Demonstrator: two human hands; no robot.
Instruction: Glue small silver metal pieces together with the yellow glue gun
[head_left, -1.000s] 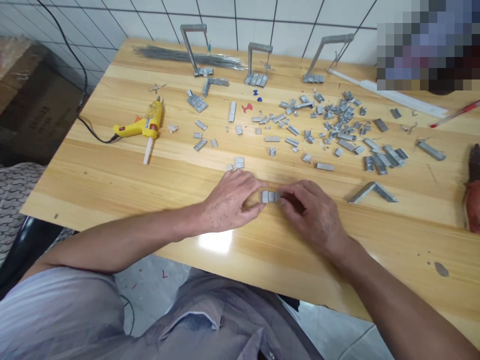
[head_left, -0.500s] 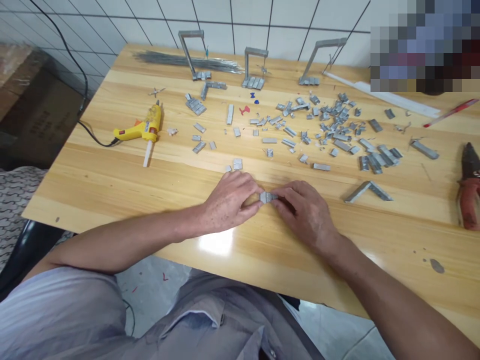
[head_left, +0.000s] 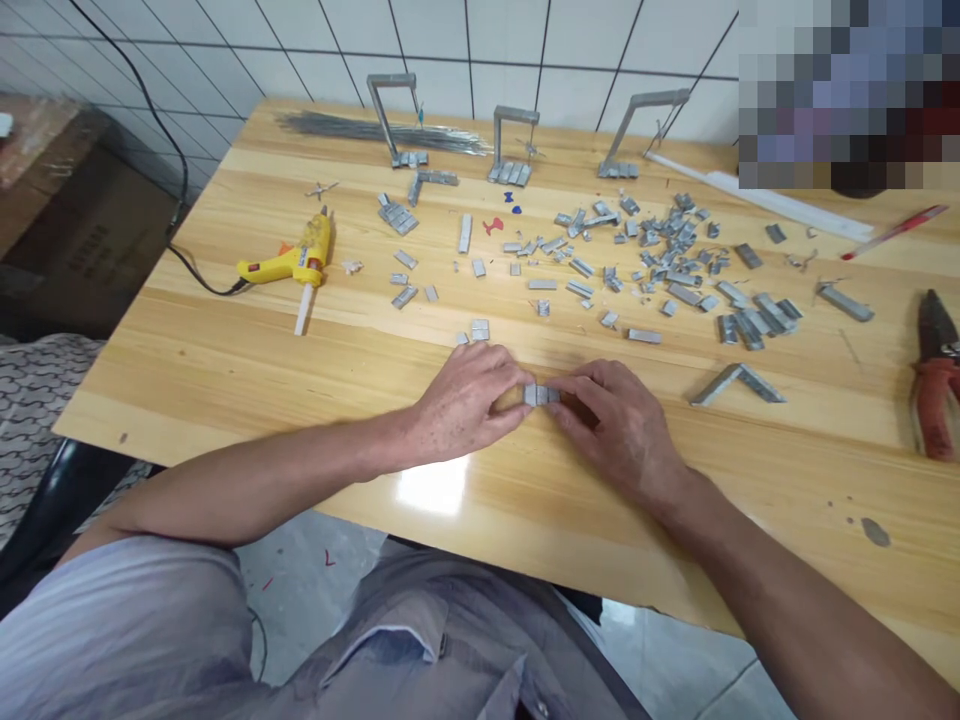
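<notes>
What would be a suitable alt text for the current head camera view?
A person's left hand and right hand pinch a short row of small grey pieces at a wooden table. More grey pieces lie scattered beyond the hands, with a yellow glue gun to the left and red-handled pliers to the right.

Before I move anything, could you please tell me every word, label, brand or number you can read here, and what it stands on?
None can be read.
Label on the yellow glue gun: too small to read.
Dark markings on the cardboard box: too blurred to read.
</notes>
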